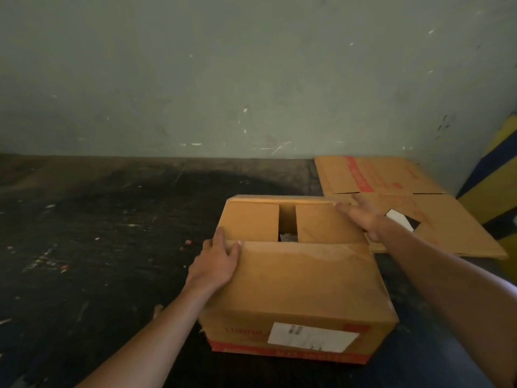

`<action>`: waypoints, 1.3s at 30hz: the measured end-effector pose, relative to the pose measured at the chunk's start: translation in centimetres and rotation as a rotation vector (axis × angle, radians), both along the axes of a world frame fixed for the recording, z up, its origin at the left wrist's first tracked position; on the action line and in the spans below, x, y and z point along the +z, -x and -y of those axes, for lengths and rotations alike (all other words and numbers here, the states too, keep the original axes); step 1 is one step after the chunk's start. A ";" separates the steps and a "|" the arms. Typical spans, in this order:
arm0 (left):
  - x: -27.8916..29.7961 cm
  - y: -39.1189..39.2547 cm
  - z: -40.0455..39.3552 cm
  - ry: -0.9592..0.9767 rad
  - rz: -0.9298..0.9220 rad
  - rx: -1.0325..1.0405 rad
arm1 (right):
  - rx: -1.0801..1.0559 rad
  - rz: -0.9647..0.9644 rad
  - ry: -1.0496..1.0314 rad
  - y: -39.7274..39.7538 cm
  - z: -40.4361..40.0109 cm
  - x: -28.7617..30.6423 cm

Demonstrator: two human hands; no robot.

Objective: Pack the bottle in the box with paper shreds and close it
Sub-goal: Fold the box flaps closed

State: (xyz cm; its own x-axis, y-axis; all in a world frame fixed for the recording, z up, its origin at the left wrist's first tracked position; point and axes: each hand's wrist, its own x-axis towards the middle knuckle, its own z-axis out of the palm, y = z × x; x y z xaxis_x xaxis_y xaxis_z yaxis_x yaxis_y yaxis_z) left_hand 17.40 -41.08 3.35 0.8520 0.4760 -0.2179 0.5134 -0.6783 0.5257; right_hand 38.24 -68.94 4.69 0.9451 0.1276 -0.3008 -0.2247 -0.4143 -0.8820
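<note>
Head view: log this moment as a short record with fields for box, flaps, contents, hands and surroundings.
box: brown cardboard box with a white label, on the dark floor
flaps: near flap folded down; two inner flaps down with a gap between them; far flap not yet down
contents: pale bit shows through the gap; bottle not visible
left hand: left hand flat on the near flap's left corner
right hand: right hand at the far right edge
surroundings: flattened cardboard sheet beside the box
</note>
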 end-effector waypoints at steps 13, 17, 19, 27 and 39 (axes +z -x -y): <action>-0.9 -0.6 -0.7 0.000 -0.003 0.039 | -0.306 0.152 -0.384 -5.8 -4.7 1.3; -1.0 -0.5 -0.9 0.077 0.013 0.103 | -0.370 0.380 -0.485 -1.8 -5.1 3.7; -0.9 -0.4 -1.1 0.111 0.037 0.129 | -0.356 0.434 -0.455 1.1 -4.5 3.8; -0.1 0.6 -0.2 0.139 0.171 0.153 | 0.136 0.450 0.167 9.1 1.1 -0.7; -0.3 0.5 -0.1 -0.056 -0.003 -0.043 | 0.432 0.375 0.736 11.5 1.2 -2.5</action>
